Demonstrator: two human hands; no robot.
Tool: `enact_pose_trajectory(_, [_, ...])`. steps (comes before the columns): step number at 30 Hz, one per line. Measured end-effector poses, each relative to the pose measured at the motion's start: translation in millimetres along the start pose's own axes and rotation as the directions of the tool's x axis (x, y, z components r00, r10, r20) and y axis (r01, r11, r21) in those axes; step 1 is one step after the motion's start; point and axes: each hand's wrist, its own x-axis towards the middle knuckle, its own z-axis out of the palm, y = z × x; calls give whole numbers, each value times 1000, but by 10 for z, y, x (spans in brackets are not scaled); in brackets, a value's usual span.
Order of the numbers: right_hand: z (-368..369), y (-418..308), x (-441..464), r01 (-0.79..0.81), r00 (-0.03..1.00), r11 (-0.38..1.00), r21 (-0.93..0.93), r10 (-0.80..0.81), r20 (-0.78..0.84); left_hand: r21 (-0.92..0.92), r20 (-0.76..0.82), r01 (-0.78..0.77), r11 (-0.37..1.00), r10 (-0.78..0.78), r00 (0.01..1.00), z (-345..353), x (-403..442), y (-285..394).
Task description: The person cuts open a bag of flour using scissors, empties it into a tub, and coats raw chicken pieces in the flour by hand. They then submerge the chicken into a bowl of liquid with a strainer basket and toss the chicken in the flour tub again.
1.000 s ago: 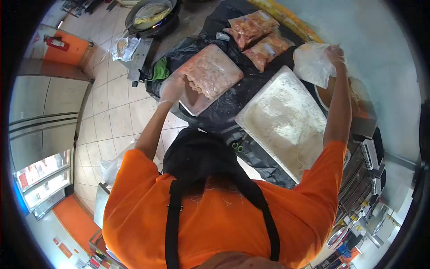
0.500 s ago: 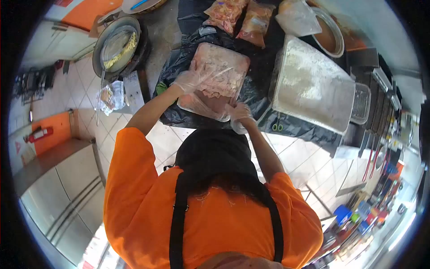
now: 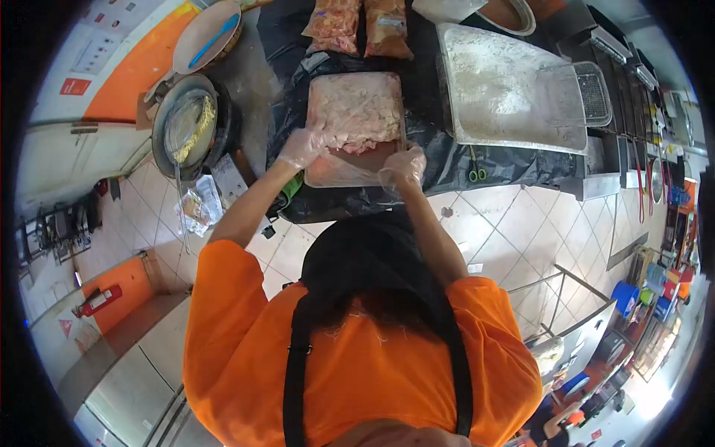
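Tray (image 3: 376, 158) sits at upper centre of the frame, flat on black plastic (image 3: 423, 89). Pale meat (image 3: 356, 112) fills most of it; the lower end shows brownish bottom, with clear film (image 3: 335, 173) across part of it. Your left hand (image 3: 302, 149), in a clear glove, is at the tray's lower left edge, fingers curled. Your right hand (image 3: 404, 167), also gloved, bunches at the lower right corner; can't tell whether either hand grips film or rim. Green scissors (image 3: 477, 174) lie to the right, just below a white-dusted pan (image 3: 477, 134). Two bags (image 3: 386, 28) lie above the tray, top of frame. Wok (image 3: 162, 141) at upper left.
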Motion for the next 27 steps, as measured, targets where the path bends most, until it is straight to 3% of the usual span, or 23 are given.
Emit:
enact_pose_trajectory(1, [-101,7,24,-5,1000,1000,9,5,-9,4,2,-13,1000,13,1000,66,-37,50])
enact_pose_trajectory(3, [-557,-223,-94,74,967,997,-29,-79,-242,128,-36,17,992,-12,999,151,-74,334])
enact_pose_trajectory(4, [-676,-223,-59,58,966,998,-20,-61,-251,126,-25,-1,992,5,1000,188,-45,482])
enact_pose_trajectory(6, [-866,-225,221,281,937,947,-156,-306,-170,118,-6,142,983,-142,990,266,56,765])
enact_pose_trajectory(7, [-839,-169,405,272,937,949,-160,-299,-180,153,-35,35,988,-30,999,286,103,831])
enact_pose_trajectory(9, [-652,29,734,370,903,854,-366,-424,-76,110,-84,53,993,-44,995,536,170,801])
enact_pose_trajectory(10, [-621,99,720,363,904,858,-364,-419,-84,70,-126,79,994,-70,990,647,201,763])
enact_pose_trajectory(12, [-546,212,534,474,731,730,-493,-638,-243,87,-127,33,996,-21,992,716,261,706])
enact_pose_trajectory(13, [-621,118,230,519,689,747,-415,-653,-314,97,-130,1,995,12,991,733,261,702])
enact_pose_trajectory(15, [-476,48,-70,538,762,593,-600,-646,46,57,-94,76,996,-70,993,697,323,734])
enact_pose_trajectory(17, [-394,-44,-306,667,745,672,-321,-611,268,18,-52,155,988,-154,987,638,356,791])
enact_pose_trajectory(18, [-355,-100,-342,664,747,675,-320,-608,268,18,-71,138,990,-137,988,597,365,807])
enact_pose_trajectory(20, [-270,-241,-390,880,406,336,-336,-898,167,25,-88,118,993,-116,989,562,362,818])
enact_pose_trajectory(21, [-223,-328,-389,879,408,339,-335,-899,161,17,-111,113,993,-111,988,574,354,820])
enact_pose_trajectory(23, [-164,-526,-340,729,677,550,-408,-667,311,11,-134,103,995,-100,986,622,348,781])
enact_pose_trajectory(24, [-197,-650,-331,727,679,551,-410,-667,308,37,-188,39,999,-32,982,660,355,748])
enact_pose_trajectory(26, [-262,-853,-282,477,876,592,-650,-377,300,63,-242,-20,998,35,970,724,358,720])
enact_pose_trajectory(27, [-150,-810,-150,478,876,589,-652,-378,301,-14,-239,47,999,-49,970,723,361,724])
